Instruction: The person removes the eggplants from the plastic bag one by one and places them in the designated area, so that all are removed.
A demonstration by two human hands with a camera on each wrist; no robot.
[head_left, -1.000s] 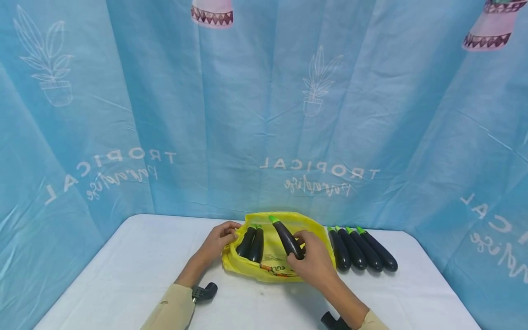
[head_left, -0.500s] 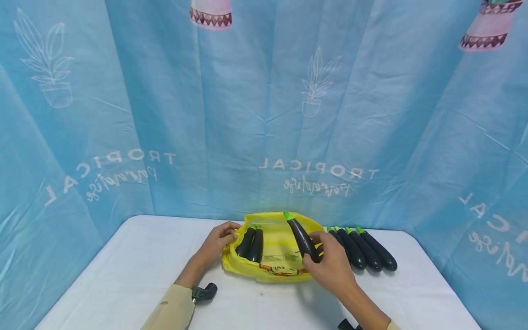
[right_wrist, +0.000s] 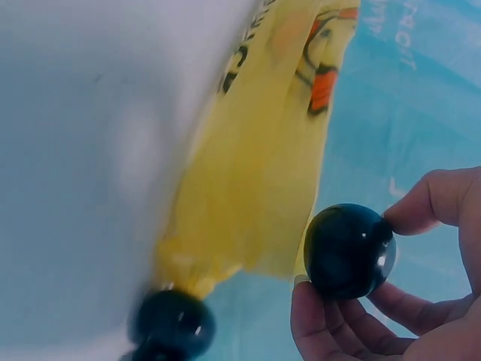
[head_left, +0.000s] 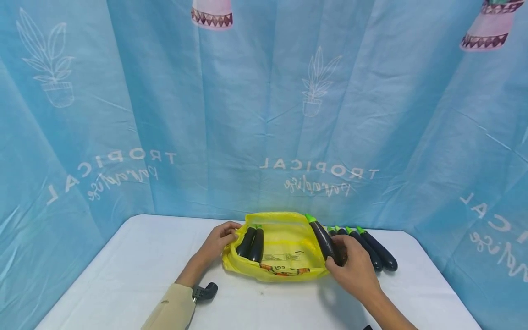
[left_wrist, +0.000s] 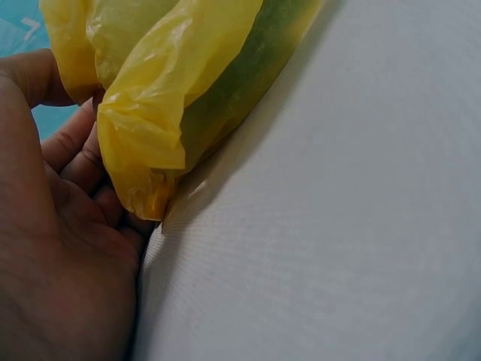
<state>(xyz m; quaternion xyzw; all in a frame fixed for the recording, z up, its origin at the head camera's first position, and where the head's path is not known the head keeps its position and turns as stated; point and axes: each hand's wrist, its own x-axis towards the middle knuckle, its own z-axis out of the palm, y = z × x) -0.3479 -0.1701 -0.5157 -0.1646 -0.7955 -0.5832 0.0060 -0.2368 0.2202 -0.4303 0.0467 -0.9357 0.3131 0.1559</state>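
Note:
A yellow plastic bag [head_left: 284, 236] lies with its mouth spread on the white table. Two dark eggplants [head_left: 256, 246] rest side by side in its left part. My left hand [head_left: 215, 242] pinches the bag's left edge between thumb and fingers, seen closely in the left wrist view. Over the bag's right edge, my right hand [head_left: 355, 266] grips another eggplant [head_left: 321, 238] near its rounded end, its green stem tilted up and to the left. The right wrist view shows that eggplant's end [right_wrist: 349, 252] between thumb and fingertips.
Right of the bag, several more eggplants [head_left: 382, 252] lie in a row, partly hidden by my right hand. The white table [head_left: 231, 307] ends at a blue printed curtain [head_left: 231, 114] behind it and at both sides.
My right hand has carried the eggplant rightward, from above the bag's middle to its right edge, covering part of the row. My left hand has stayed at the bag's left edge.

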